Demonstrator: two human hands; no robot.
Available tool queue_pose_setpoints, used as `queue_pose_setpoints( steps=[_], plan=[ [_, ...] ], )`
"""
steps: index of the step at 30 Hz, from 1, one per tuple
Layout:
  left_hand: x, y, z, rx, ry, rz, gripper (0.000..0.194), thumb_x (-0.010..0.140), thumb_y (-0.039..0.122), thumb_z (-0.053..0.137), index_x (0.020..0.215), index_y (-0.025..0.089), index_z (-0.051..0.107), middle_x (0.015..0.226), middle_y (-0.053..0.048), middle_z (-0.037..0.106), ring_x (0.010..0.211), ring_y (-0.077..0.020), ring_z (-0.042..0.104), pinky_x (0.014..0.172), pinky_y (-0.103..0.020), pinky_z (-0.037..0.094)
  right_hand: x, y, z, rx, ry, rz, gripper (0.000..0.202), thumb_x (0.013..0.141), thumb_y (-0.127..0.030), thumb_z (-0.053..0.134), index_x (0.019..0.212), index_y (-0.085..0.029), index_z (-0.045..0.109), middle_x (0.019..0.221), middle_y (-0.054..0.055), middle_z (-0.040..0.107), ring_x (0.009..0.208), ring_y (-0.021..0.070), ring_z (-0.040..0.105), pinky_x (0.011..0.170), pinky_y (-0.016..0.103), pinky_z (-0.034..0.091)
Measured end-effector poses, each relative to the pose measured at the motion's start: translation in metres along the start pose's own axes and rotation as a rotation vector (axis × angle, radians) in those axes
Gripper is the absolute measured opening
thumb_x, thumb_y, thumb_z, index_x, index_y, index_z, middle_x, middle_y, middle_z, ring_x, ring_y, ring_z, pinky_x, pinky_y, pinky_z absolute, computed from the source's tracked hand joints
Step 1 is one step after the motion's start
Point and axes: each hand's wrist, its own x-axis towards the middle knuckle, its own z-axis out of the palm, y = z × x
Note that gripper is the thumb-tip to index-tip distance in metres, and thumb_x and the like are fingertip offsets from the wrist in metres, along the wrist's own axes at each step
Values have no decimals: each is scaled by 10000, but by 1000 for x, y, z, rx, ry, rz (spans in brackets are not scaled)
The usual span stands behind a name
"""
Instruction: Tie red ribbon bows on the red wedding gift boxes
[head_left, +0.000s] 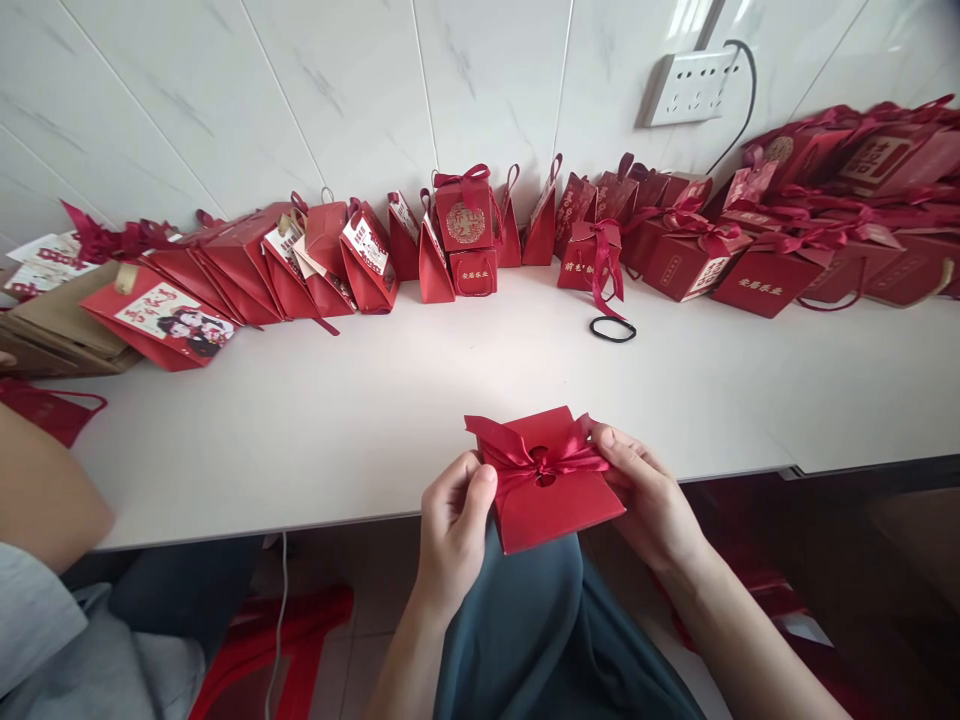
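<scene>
A red gift box (555,512) with a dark red satin ribbon (517,452) tied in a bow over its top is held in front of me, at the table's front edge and above my lap. My left hand (459,510) grips its left side, thumb on the ribbon near the corner. On the other side, my right hand (651,490) pinches the right end of the bow between thumb and fingers, the rest of the fingers lying behind the box. The box's underside is hidden.
Red gift boxes (360,255) line the wall along the white table (337,420), with a stacked pile (840,220) at right. A black hair tie (613,329) lies mid-table. A power strip (694,88) is on the wall. Another person's arm (45,470) reaches in at left, beside a red stool (277,640).
</scene>
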Motion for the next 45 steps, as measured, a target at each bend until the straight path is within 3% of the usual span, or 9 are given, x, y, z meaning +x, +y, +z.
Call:
queue_pose_setpoints(
  steps=[12,16,20,24,27,30,37,41,45],
  plan=[
    [1,-3,1,3,43,6,394,911,319,440,599,184,243,567,41,233,516,-87,221,464,-209,236,2,7,2,139,45,-69,530,755,-384,712,562,-176,264,532,-77,130,469,51,98,440,206,129],
    [4,1,-3,22,42,-102,416,888,410,477,600,184,279,578,39,247,532,-91,243,488,-220,248,2,5,-3,20,10,-99,501,759,-452,698,565,-172,330,512,-72,192,451,52,173,443,200,166],
    [-3,2,-5,100,120,-39,441,753,616,580,834,198,466,768,1,457,706,-135,438,626,-240,391,2,3,-11,-80,-65,-194,513,767,-605,615,566,-167,439,537,-44,305,488,76,320,477,202,285],
    [-15,4,-1,237,99,39,701,623,538,743,1159,249,396,1157,-68,492,1071,-231,478,889,-343,425,6,3,-13,-125,-32,-241,429,834,-622,498,776,-208,598,780,21,558,745,154,545,679,260,450],
    [-12,6,1,186,75,-55,578,714,409,705,1178,248,398,1204,-86,507,1075,-228,519,862,-340,456,9,2,-10,-193,-14,-232,440,853,-626,458,1012,-245,611,1067,56,603,1015,220,564,873,335,452],
    [3,2,-7,30,28,-112,488,781,411,645,1181,235,431,1251,-97,511,1104,-222,543,866,-321,479,6,0,-9,-281,-73,-222,501,875,-643,384,1128,-259,581,1147,65,600,1074,239,550,954,375,413],
    [27,-6,-37,128,570,49,313,871,358,544,1161,249,495,1363,-79,459,1317,-203,391,1084,-348,332,-13,-6,-21,-490,-88,-290,643,918,-624,224,651,-202,630,616,47,552,667,188,499,708,319,383],
    [17,2,-31,154,503,116,256,874,353,534,1103,243,555,1311,-58,523,1286,-204,429,1075,-341,338,-12,-9,-18,-493,42,-303,559,928,-566,311,622,-199,601,619,33,520,625,164,467,650,296,372],
    [13,6,-25,261,404,22,262,860,377,557,1074,226,572,1198,-59,584,1164,-199,515,975,-308,419,-8,-11,-7,-616,82,-332,493,921,-540,388,640,-186,586,621,29,528,618,152,482,638,276,396]
  ],
)
